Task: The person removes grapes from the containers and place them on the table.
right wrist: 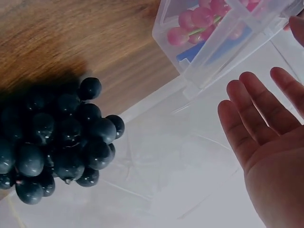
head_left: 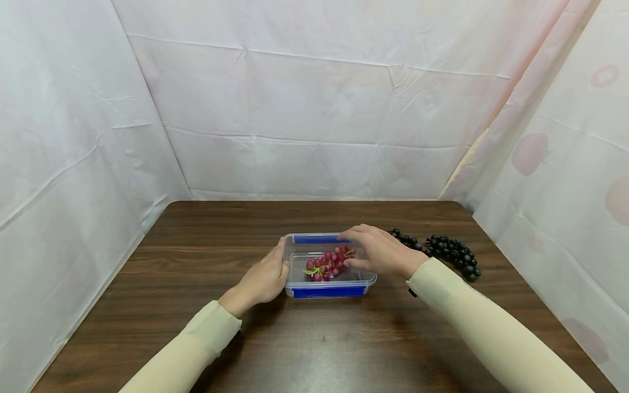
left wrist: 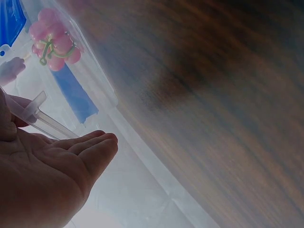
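Observation:
A clear plastic food container (head_left: 297,275) with blue clips sits on the wooden table. Inside lies a bunch of red grapes (head_left: 330,264) with a green stem. My left hand (head_left: 262,274) rests against the container's left end, its fingers extended along the wall and the thumb near the rim. In the left wrist view, a clear plastic strip (left wrist: 52,124) runs beside those fingers. Over the right end is my right hand (head_left: 377,250), fingers spread, palm empty in the right wrist view. Two bunches of black grapes (head_left: 451,252) lie behind and right of that hand.
The dark wooden table (head_left: 196,262) has its far edge against a white hanging curtain (head_left: 304,109). Similar curtains flank both sides, the right one (head_left: 565,191) printed with pale fruit. The black grapes sit close to the right forearm (head_left: 472,311).

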A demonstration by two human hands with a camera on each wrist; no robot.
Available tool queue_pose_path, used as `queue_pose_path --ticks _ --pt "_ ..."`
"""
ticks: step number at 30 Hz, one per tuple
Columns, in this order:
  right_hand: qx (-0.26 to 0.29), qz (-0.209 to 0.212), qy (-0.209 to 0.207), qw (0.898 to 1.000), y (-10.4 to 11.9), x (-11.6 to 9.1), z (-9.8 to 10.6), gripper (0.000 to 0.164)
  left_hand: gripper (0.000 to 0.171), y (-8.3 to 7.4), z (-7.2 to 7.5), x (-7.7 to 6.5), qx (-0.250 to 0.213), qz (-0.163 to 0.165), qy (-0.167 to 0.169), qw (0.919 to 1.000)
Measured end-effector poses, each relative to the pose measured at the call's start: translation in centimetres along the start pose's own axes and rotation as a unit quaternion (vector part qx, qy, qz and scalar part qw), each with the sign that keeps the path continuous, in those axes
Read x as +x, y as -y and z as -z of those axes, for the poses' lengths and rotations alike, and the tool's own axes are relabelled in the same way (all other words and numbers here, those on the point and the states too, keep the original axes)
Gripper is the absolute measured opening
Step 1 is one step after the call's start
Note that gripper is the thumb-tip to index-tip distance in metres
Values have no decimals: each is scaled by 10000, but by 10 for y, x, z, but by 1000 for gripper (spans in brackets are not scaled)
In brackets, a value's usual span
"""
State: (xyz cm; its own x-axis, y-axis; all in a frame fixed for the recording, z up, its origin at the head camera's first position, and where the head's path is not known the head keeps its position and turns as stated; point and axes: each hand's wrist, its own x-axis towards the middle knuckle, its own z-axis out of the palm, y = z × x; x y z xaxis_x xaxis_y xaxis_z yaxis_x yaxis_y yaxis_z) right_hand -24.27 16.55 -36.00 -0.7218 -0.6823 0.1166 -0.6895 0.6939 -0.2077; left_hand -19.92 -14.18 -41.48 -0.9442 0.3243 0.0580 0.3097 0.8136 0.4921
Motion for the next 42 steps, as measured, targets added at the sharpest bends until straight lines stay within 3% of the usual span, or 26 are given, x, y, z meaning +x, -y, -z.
queue_pose_path --ticks 28,42 --pt "-301 361 253 9986 7 20 -17 60 69 1 -1 1 -57 43 20 10000" --pt "-456 459 369 9972 10 27 -21 62 68 3 -2 2 29 -94 -51 9999"
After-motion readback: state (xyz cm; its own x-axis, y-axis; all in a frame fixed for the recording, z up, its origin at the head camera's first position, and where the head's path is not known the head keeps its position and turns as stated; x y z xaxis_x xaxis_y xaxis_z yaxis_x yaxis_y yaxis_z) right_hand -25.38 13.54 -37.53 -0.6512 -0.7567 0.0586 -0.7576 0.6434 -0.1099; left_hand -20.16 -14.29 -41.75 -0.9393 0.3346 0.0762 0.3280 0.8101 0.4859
